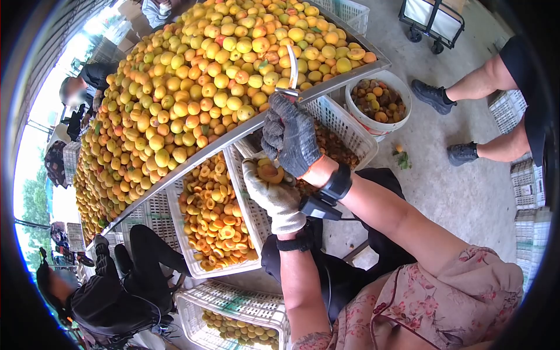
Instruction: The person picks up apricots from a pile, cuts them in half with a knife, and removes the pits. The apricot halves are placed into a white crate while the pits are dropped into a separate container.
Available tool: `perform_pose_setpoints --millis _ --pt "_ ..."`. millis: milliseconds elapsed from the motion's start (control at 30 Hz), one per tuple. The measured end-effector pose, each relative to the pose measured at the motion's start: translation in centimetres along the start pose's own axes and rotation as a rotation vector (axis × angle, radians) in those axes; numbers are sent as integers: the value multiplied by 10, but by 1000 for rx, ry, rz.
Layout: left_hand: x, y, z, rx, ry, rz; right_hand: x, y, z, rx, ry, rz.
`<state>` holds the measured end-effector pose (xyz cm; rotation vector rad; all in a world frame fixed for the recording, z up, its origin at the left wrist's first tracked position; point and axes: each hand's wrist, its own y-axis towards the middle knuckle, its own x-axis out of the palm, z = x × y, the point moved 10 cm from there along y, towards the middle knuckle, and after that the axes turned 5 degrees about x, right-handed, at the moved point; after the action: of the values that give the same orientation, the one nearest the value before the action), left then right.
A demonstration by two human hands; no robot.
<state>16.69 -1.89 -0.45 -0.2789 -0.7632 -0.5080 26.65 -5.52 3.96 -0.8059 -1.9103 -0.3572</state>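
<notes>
My right hand (291,134), in a grey knit glove, is closed around the handle of a knife (293,67). Its curved blade points up over the edge of the apricot pile (198,87). Just below, my left hand (269,189), in a pale glove, grips a cut apricot (270,172) with its orange flesh showing. Under both hands stands a white crate (364,143) with brown pits in it, partly hidden by my arms. Beside it on the left, another white crate (192,256) holds apricot halves (216,213).
The heaped table has a metal rim (192,163). A white bucket (379,128) of fruit stands right of it. A co-worker in black (116,303) sits at lower left, near a crate (233,300) of small greenish fruit. Another person's legs (481,81) are at right, near a cart (431,23).
</notes>
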Motion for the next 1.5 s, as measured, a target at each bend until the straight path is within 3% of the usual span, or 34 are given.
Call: perform_pose_setpoints --millis 67,133,333,400,533,600,633,733,867,1000,1100,1233,1300,1333,1400,1467,1500 --pt "7 -3 9 58 137 -71 -13 4 13 125 151 46" --pt "9 -4 8 25 73 -73 -18 6 18 149 199 42" --pt "-7 -7 5 29 84 216 -29 6 26 198 300 102" --pt "6 -3 5 71 122 -1 -27 3 22 229 174 144" --pt "3 1 2 95 261 -19 -25 4 8 164 113 86" --pt "11 5 12 232 504 -82 -40 4 10 199 189 194" --pt "15 5 12 238 508 -120 -36 5 10 207 241 104" --pt "14 0 11 261 512 -96 -36 5 9 236 200 89" --pt "16 1 13 314 624 -167 -43 6 9 244 192 163" --pt "6 10 8 238 755 -27 -35 4 0 122 -42 177" --pt "13 6 4 160 645 -160 -36 6 7 255 125 86" --pt "1 8 7 185 753 -54 -46 7 6 242 162 148" --pt "25 0 12 140 1087 -179 -39 14 9 248 306 36" --pt "-4 3 -17 195 928 -240 -36 16 11 254 378 -19" --pt "4 2 -15 230 816 -188 -30 19 9 251 376 -77" --pt "-6 4 -19 -44 716 -67 -52 21 0 150 210 121" --pt "-1 6 -12 28 738 -160 -54 19 -2 167 217 162"
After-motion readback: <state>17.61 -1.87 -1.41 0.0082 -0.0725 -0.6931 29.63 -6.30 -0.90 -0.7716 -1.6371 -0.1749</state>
